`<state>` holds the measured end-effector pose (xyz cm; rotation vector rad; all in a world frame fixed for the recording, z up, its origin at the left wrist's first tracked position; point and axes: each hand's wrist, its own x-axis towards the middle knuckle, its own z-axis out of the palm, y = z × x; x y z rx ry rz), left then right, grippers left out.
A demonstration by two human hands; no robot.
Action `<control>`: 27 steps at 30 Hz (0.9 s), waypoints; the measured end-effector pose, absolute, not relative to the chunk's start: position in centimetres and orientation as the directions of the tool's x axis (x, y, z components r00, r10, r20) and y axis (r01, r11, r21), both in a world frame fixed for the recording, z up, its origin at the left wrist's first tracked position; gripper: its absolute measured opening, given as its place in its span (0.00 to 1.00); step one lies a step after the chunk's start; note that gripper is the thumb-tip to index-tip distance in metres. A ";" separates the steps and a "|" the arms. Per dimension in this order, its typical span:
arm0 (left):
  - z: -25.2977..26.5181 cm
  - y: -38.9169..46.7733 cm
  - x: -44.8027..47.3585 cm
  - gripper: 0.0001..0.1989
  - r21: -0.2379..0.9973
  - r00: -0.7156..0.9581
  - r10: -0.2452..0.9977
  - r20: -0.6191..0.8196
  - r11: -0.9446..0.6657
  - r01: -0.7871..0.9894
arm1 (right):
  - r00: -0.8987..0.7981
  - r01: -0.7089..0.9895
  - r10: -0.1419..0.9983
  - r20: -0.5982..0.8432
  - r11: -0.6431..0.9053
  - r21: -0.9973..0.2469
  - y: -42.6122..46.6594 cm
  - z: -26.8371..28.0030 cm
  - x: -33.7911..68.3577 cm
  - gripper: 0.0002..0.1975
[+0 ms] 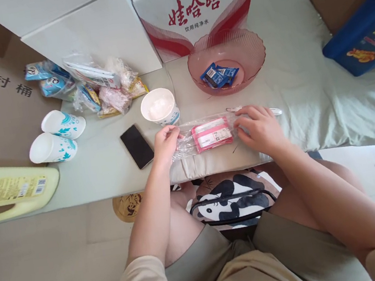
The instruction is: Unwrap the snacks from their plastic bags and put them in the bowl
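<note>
A clear plastic bag (185, 146) lies near the front edge of the cloth-covered surface, with pink-and-white packets (212, 134) inside it. My left hand (167, 144) pinches the bag's left end between thumb and fingers. At the other end, my right hand (260, 128) is closed with curled fingers on the plastic. A slim whitish object (276, 111) sticks out beyond my right hand; the hand covers most of it, so its kind is unclear. Just behind my left hand stands a white paper bowl (159, 107) with something pale in it.
A phone (137, 146) lies left of the bag. Behind are a pink ribbed bowl (249, 61) holding blue sachets (216, 76), bagged packets (114, 92) and a white-and-red carton (198, 10). Paper cups (53, 146) and a yellow jug (10, 190) are left, a blue container (362, 32) right.
</note>
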<state>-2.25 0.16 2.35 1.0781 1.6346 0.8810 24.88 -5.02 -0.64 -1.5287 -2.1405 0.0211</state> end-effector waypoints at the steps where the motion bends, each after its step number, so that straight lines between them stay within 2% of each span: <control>1: 2.3 0.2 -2.4 0.07 0.911 -0.147 0.942 -0.300 0.329 0.249 | -0.220 0.883 0.886 0.408 0.358 -0.304 -5.1 -0.6 25.0 0.09; 7: 1.1 0.5 -3.3 0.10 0.950 -0.069 0.997 -0.035 0.054 0.307 | -0.107 0.837 0.870 0.482 0.340 -0.428 -5.6 0.3 25.5 0.06; 10: 0.5 0.7 -3.8 0.10 0.949 -0.047 0.999 0.006 0.009 0.315 | -0.108 0.826 0.861 0.497 0.356 -0.438 -6.1 0.9 26.0 0.05; 17: 0.4 1.0 -3.9 0.12 0.920 -0.084 0.995 -0.054 0.083 0.383 | -0.050 0.873 0.869 0.492 0.277 -0.401 -6.5 0.3 26.3 0.12; 20: 1.1 0.7 -3.7 0.10 0.946 -0.062 0.993 -0.105 0.119 0.303 | -0.125 0.856 0.876 0.466 0.333 -0.396 -6.3 0.4 25.9 0.08; 22: 1.7 0.3 -3.8 0.07 0.956 -0.005 0.984 -0.180 0.176 0.235 | -0.202 0.843 0.876 0.438 0.383 -0.378 -6.2 0.5 25.8 0.11; 24: 2.0 0.0 -4.2 0.13 0.947 0.090 0.959 -0.269 0.246 0.204 | -0.281 0.828 0.867 0.411 0.436 -0.354 -6.2 0.5 25.8 0.14; 27: 2.0 -0.3 -4.9 0.24 0.923 0.160 0.920 -0.357 0.320 0.214 | -0.404 0.780 0.830 0.385 0.532 -0.328 -6.5 0.5 26.1 0.11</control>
